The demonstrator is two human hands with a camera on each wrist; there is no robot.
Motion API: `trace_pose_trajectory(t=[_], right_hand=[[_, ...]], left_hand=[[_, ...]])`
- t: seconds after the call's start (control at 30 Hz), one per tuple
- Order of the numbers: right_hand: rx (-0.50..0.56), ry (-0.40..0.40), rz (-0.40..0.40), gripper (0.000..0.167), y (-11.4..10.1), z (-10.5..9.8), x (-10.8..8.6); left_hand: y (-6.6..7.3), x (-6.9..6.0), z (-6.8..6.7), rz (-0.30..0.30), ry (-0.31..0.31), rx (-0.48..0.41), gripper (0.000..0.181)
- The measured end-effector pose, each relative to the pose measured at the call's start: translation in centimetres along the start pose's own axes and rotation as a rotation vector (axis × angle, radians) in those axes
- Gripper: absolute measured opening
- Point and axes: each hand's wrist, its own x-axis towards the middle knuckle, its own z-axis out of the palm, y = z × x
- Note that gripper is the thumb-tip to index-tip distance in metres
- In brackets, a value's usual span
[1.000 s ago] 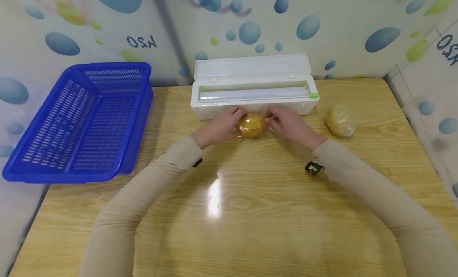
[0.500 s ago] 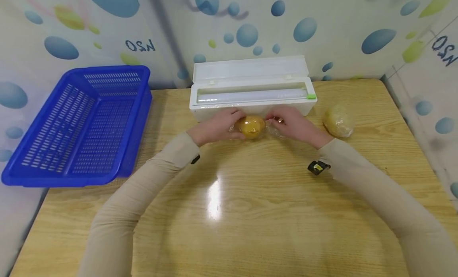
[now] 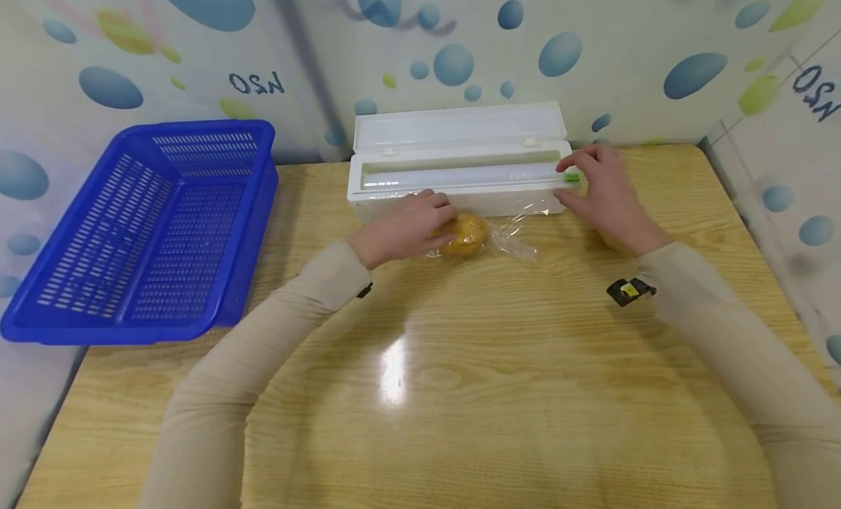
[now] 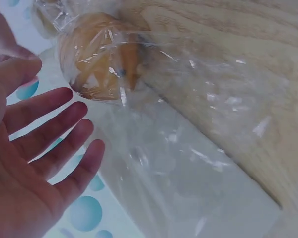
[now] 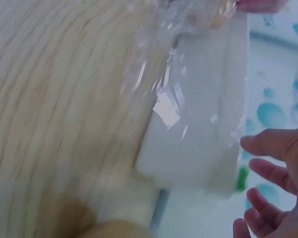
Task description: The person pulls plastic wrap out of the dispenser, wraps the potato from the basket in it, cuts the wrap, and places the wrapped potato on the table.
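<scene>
A round orange-yellow fruit (image 3: 468, 234) lies on the table before the white cling film dispenser (image 3: 453, 202). Clear cling film (image 3: 512, 240) covers it and spreads out to both sides. My left hand (image 3: 414, 228) is at the fruit's left; in the left wrist view its fingers are extended and spread beside the fruit (image 4: 97, 57). At the dispenser's right end, my right hand (image 3: 607, 195) has thumb and fingers apart around the green slide cutter (image 3: 571, 178). The right wrist view shows those fingertips close to the cutter (image 5: 242, 178), with a gap.
The dispenser's lid (image 3: 460, 127) stands raised against the patterned wall, and a film roll (image 3: 460, 177) lies inside. A blue perforated basket (image 3: 226, 290) sits at the table's left. Behind my right hand, the pale film-wrapped item is mostly hidden in the head view.
My right hand has let go of the film beside the fruit and moved right to the dispenser's green cutter. The film now lies loose on that side. My left hand stays by the fruit.
</scene>
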Motion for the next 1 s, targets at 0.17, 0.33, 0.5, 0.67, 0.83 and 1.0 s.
trace_pose_trajectory(t=[0.17, 0.33, 0.5, 0.67, 0.83, 1.0], right_hand=[[0.095, -0.078, 0.107, 0.042, 1.4, -0.4, 0.3], [0.136, -0.089, 0.156, 0.056, 2.1, -0.3, 0.5], [0.100, -0.072, 0.128, 0.055, 2.6, -0.1, 0.7], [0.075, -0.073, 0.112, 0.049, 2.7, -0.3, 0.7], [0.056, -0.066, 0.093, 0.044, 2.9, -0.6, 0.8], [0.063, -0.033, 0.059, 0.042, 3.0, -0.4, 0.7]], left_hand=[[0.2, 0.7, 0.0, 0.057, 0.075, 0.026, 0.017], [0.6, 1.5, -0.4, 0.050, 0.058, 0.024, 0.009], [1.2, 2.8, -1.1, 0.041, 0.020, 0.022, 0.013], [2.7, 4.6, -1.8, 0.024, 0.009, 0.049, 0.016], [4.5, 7.7, -2.2, -0.047, 0.024, 0.071, 0.016], [5.2, 11.8, -1.8, -0.141, 0.032, 0.003, 0.019]])
